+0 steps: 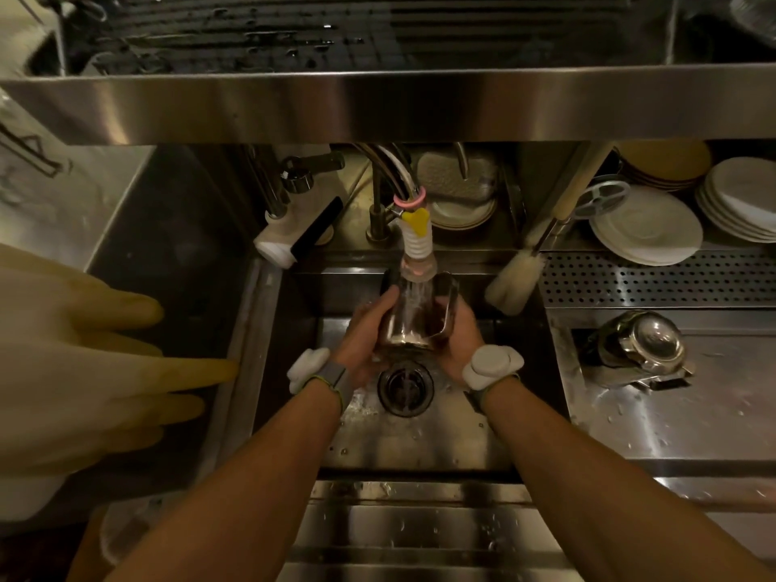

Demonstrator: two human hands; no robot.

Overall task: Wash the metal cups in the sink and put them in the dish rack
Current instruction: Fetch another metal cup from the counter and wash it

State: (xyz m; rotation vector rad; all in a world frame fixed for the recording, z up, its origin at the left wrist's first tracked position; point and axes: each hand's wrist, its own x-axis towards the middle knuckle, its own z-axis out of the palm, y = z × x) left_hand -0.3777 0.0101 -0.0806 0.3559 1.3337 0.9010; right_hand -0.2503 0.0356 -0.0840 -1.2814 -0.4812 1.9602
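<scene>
Over the steel sink (453, 438) I hold a metal cup (413, 317) with a handle under the running faucet nozzle (415, 262). Water streams down into the cup's open mouth. My left hand (365, 338) wraps the cup's left side. My right hand (457, 342) cups its right side by the handle. A second metal cup (642, 346) lies tipped on its side on the wet steel counter to the right. The dish rack (252, 35) is a dark wire shelf above the sink, wet with drops.
The sink drain (405, 386) lies below the cup. A bottle brush (516, 279) leans at the sink's back right. Stacked white plates (646, 231) sit on a perforated tray at the right. A yellow rubber glove (84, 359) hangs at the left. A white dispenser (294, 233) stands behind the sink.
</scene>
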